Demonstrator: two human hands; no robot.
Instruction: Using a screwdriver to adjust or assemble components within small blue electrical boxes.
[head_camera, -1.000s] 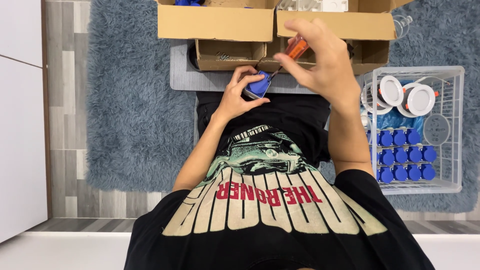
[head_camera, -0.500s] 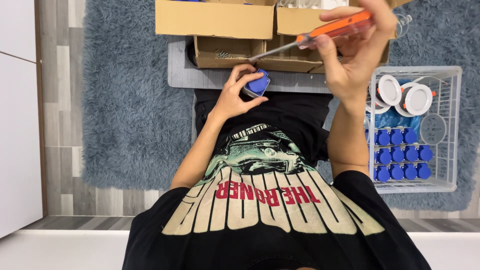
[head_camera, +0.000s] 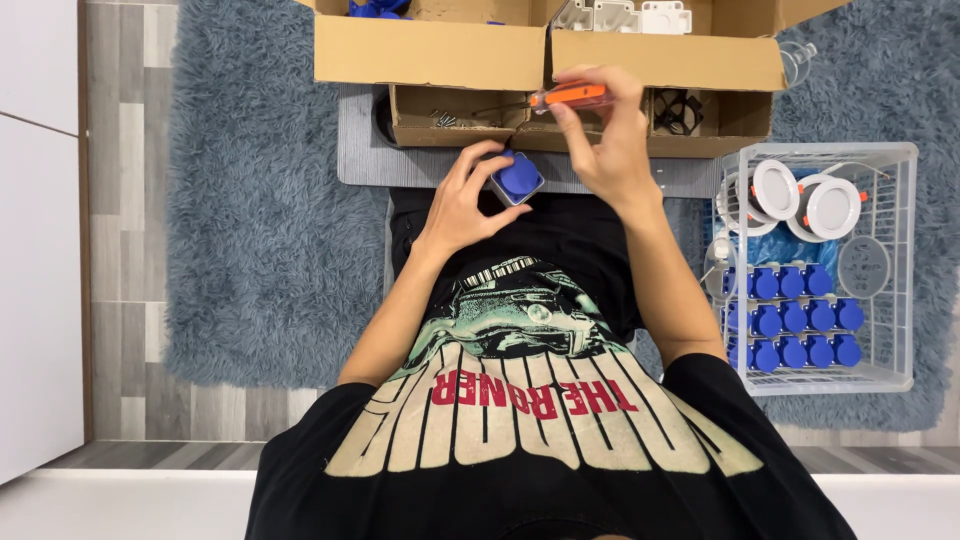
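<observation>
Grey-blue shag rug covers the wooden floor, with a flat grey mat laid on it as a low worktop. On the left, the left hand is closed round a small blue-capped part, pinched in the fingertips just over the mat's near edge. Beside it the right hand grips an orange-handled screwdriver, held nearly level, its tip reaching toward the loose screws in the cardboard tray. To do this well, I judge the part should stay square and steady while the tip meets one screw cleanly. Further right, a clear wire-sided crate holds rows of similar blue parts and white round fittings.
</observation>
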